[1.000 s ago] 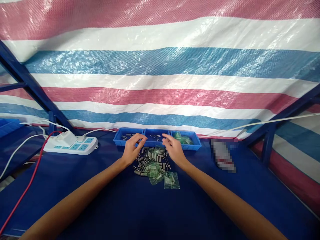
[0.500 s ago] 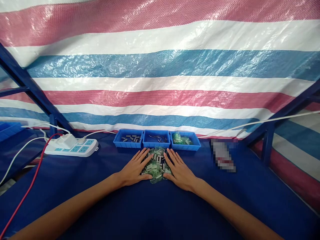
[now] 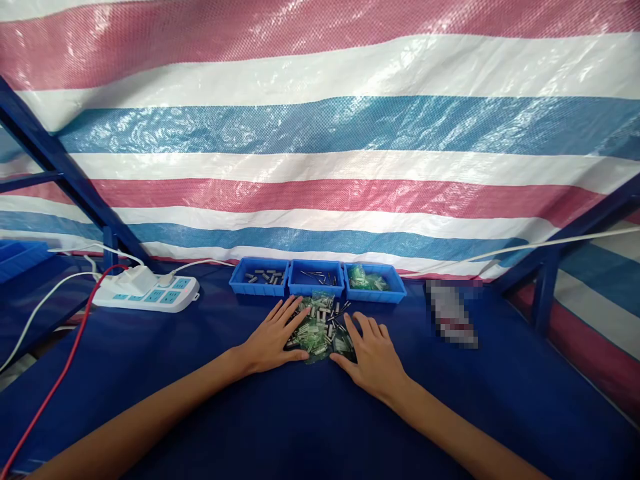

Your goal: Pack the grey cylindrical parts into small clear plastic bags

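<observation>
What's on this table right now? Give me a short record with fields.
Left hand: open, flat, against the pile's left edge
Right hand: open, fingers on the pile's right edge
Pile: small green bags and metal parts, between the hands
Trays: left tray grey metal pieces; middle tray thin pins; right tray green bags
Power strip: far left, plug inserted
Table: dark blue cover

We read no text, number or brand anywhere. The white power strip (image 3: 150, 294) at centre left shows no legible marking, the green packets (image 3: 314, 331) at centre are too small to tell, and the object (image 3: 453, 321) at centre right is blurred.
</observation>
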The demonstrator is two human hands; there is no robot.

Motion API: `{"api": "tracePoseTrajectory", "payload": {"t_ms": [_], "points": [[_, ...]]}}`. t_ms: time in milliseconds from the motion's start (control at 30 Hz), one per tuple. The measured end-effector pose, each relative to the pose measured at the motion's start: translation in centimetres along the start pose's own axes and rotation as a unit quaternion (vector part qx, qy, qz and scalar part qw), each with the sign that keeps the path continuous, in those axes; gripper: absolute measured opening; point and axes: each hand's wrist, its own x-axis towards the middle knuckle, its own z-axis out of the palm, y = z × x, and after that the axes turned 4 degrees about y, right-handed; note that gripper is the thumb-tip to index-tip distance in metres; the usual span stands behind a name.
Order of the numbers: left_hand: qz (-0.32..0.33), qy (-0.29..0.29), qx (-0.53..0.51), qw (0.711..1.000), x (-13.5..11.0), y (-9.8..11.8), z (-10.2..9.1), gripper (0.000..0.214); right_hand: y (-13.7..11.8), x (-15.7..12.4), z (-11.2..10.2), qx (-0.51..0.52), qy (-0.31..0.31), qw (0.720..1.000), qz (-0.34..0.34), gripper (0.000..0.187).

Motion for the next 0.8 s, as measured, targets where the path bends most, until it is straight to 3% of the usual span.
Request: {"api": "tracePoseTrajectory", "payload": {"t_ms": [133,267,367,500,600,733,800], "points": [[-0.005,0.000,0.001,1.000,0.2,0.0,0.1,0.084,-0.2,-0.2,-0.6,-0.009,-0.022,1.000,0.015,0.049],[-0.010,-0.014,-0.004,1.000,0.4,-0.1,0.1,0.082,0.4,0.3,-0.8,0.051,-0.041,0.997,0.041,0.023],[-0.007,-0.017,-0.009,1.000,0.5,-0.1,0.1,0.081,1.1,1.1,-0.9,0.104,-0.044,0.992,0.049,0.014],[-0.002,-0.001,-0.021,1.000,0.8,0.0,-0.1,0.079,1.5,2.2,-1.4,0.136,-0.068,0.987,0.048,0.014],[-0.005,0.007,-0.033,0.999,1.0,0.3,-0.4,0.075,1.3,2.3,-1.9,0.095,-0.071,0.992,0.044,0.010],[-0.003,0.035,-0.051,0.998,1.2,0.7,-0.5,0.066,0.9,1.2,-2.3,0.046,-0.084,0.995,0.014,0.037],[-0.003,0.051,-0.061,0.997,1.2,0.8,-0.6,0.060,0.9,0.7,-2.2,0.043,-0.095,0.995,0.006,0.032]]}}
